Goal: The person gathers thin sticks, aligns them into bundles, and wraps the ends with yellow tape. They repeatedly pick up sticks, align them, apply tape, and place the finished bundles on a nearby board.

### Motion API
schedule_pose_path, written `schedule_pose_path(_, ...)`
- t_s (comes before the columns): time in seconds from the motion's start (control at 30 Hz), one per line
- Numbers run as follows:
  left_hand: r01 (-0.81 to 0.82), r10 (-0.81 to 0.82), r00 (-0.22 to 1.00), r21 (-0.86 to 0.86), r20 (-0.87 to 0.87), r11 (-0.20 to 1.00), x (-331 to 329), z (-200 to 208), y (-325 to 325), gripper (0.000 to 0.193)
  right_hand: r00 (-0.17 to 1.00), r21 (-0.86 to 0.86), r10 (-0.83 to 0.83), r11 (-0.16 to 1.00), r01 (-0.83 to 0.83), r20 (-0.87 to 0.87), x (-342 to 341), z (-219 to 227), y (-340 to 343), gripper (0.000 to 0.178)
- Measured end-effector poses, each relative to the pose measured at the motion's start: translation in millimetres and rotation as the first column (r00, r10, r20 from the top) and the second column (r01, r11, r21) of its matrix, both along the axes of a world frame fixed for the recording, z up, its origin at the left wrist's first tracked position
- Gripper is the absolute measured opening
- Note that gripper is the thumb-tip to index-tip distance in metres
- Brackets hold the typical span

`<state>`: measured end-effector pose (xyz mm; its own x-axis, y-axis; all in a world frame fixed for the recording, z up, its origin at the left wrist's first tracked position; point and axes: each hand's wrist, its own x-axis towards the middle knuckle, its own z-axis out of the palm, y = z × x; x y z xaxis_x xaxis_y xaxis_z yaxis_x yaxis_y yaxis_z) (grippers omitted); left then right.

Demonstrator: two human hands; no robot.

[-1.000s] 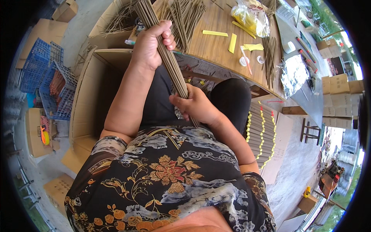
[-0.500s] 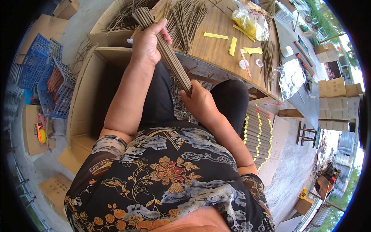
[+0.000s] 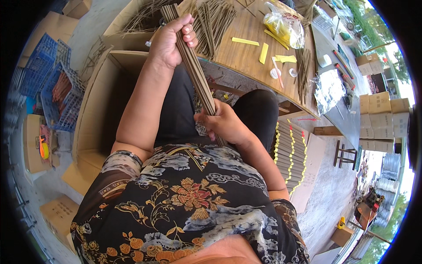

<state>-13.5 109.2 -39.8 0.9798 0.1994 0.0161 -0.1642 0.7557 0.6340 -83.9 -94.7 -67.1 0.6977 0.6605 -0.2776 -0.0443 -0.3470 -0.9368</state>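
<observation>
A bundle of thin brown incense sticks (image 3: 198, 80) slants across my lap, its top end up at the left. My left hand (image 3: 170, 42) is wrapped round the upper part, with the stick ends showing above the fist. Lower down, my right hand (image 3: 225, 123) closes round the bundle, and its lower end pokes out beneath the fingers close to my shirt. Loose sticks of the same kind (image 3: 213, 26) lie heaped on the wooden table (image 3: 246, 57) just beyond my left hand.
Yellow paper strips (image 3: 263, 53), a plastic bag with yellow contents (image 3: 283, 26) and small round lids lie on the table. An open cardboard box (image 3: 94, 110) stands at my left, near blue crates (image 3: 57, 97). Yellow-banded stick bundles (image 3: 291, 154) lie at the right.
My right hand has slid down along the bundle, whose lower end now shows below it. My left hand has shifted slightly right, still gripping the top; the bundle stands a little steeper.
</observation>
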Motion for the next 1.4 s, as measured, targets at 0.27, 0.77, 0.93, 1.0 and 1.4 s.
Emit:
schedule_pose_path(0.27, -0.163, 0.184, 0.979, 0.211, -0.083, 0.964, -17, -12, -37, 0.015, 0.880, -0.148, -0.080, 0.975, 0.167, 0.468, 3, -15, 7, 0.026)
schedule_pose_path(0.77, -0.177, 0.202, 0.958, 0.134, -0.204, 0.975, -33, -8, -43, 0.010, 0.863, -0.102, -0.099, 0.980, 0.171, 0.496, -3, -12, 9, 0.024)
schedule_pose_path(0.93, 0.101, -0.103, 0.994, -0.072, -0.029, 0.992, -37, -3, -34, 0.011, 0.962, 0.061, 0.051, 0.997, -0.035, -0.269, -3, 13, -1, 0.024)
schedule_pose_path(1.0, -0.066, 0.073, 0.990, 0.059, -0.120, 0.996, -40, 0, -42, 0.010, 0.993, -0.036, -0.079, 0.996, 0.082, 0.084, -9, 0, 8, 0.024)
schedule_pose_path(1.4, -0.088, 0.098, 0.993, 0.145, -0.064, 0.986, -57, -13, -65, 0.013, 0.951, -0.099, -0.098, 0.986, 0.132, 0.295, -10, -10, 3, 0.027)
